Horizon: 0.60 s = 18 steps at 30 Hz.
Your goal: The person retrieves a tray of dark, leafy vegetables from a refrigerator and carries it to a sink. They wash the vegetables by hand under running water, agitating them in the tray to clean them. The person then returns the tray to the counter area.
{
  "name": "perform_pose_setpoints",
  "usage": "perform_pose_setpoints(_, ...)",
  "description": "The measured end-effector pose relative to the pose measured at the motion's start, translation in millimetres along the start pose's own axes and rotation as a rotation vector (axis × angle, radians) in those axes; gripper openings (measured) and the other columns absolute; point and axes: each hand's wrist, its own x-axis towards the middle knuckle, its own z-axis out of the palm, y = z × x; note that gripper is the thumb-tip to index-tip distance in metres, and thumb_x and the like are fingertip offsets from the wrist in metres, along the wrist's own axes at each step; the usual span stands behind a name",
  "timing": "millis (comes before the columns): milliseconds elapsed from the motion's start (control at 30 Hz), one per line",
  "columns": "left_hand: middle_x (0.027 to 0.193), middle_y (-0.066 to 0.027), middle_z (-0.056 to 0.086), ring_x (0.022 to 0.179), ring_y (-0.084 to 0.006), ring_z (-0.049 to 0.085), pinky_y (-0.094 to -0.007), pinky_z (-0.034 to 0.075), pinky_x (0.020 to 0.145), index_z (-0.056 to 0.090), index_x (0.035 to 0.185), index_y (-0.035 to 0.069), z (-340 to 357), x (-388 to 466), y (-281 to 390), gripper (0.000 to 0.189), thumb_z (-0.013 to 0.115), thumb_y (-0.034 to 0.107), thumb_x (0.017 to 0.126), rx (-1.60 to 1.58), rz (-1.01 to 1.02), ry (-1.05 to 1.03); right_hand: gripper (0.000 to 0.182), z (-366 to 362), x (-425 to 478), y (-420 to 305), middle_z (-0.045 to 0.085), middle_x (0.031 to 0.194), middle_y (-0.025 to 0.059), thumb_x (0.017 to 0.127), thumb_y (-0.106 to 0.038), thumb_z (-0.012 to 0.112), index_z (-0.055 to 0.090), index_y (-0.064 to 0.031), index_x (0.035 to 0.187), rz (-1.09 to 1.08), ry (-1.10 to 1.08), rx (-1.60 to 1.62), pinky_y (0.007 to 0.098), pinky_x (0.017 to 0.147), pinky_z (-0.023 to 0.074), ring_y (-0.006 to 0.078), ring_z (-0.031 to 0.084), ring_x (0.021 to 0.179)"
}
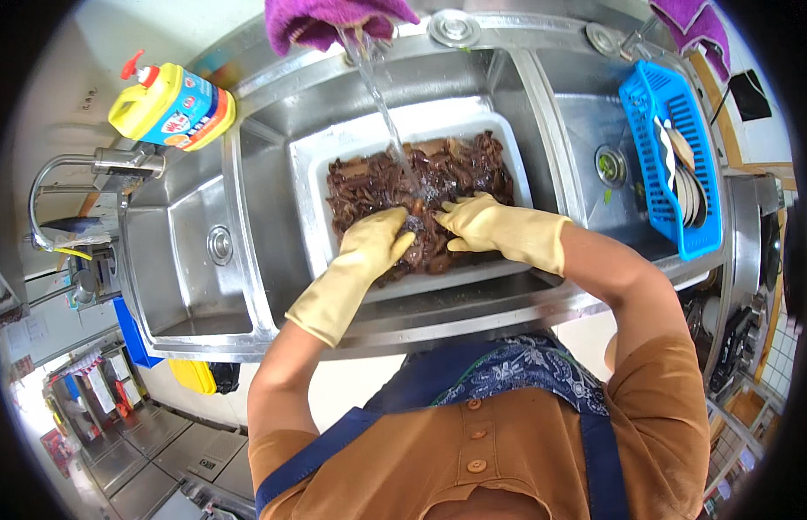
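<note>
Both my hands wear pale yellow rubber gloves. A white plastic tub sits in the middle basin of a steel sink, filled with wet, dark brown ruffled pieces of food, which look like wood ear fungus. My left hand rests on the pieces at the near left, thumb apart from the fingers. To its right, my right hand lies over the pieces with its fingers spread. Water streams into the tub between and beyond the hands, from a spout mostly hidden by a purple cloth. Neither hand visibly grips anything.
A yellow pump bottle of detergent stands at the back left, near a steel faucet. In the right basin, a blue plastic basket holds several plates. Green scraps lie around the right drain. The left basin has a drain.
</note>
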Motion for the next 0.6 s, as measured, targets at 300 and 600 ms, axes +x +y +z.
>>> perform_pose_setpoints(300, 0.16, -0.017, 0.021, 0.149, -0.032, 0.018, -0.0519, 0.012, 0.12, 0.024, 0.155, 0.016, 25, 51, -52, 0.082, 0.062, 0.049, 0.09, 0.215, -0.081, 0.387, 0.04, -94, 16, 59, 0.071, 0.104, 0.008, 0.093, -0.038, 0.066, 0.066, -0.0026, 0.112, 0.167, 0.788, 1.052, 0.0299, 0.088, 0.0508, 0.0151, 0.065, 0.096)
perform_pose_setpoints(600, 0.147, -0.0197, 0.044, 0.14, -0.0276, 0.038, -0.0399, 0.029, 0.117, 0.046, 0.141, 0.006, -6, 34, -55, 0.06, 0.064, 0.034, 0.092, 0.037, 0.007, 0.301, 0.036, -194, 85, 84, 0.068, 0.103, 0.0187, 0.098, -0.018, 0.054, 0.05, 0.0011, 0.128, -0.024, 0.833, 1.496, 0.0312, 0.083, 0.059, 0.0235, 0.067, 0.098)
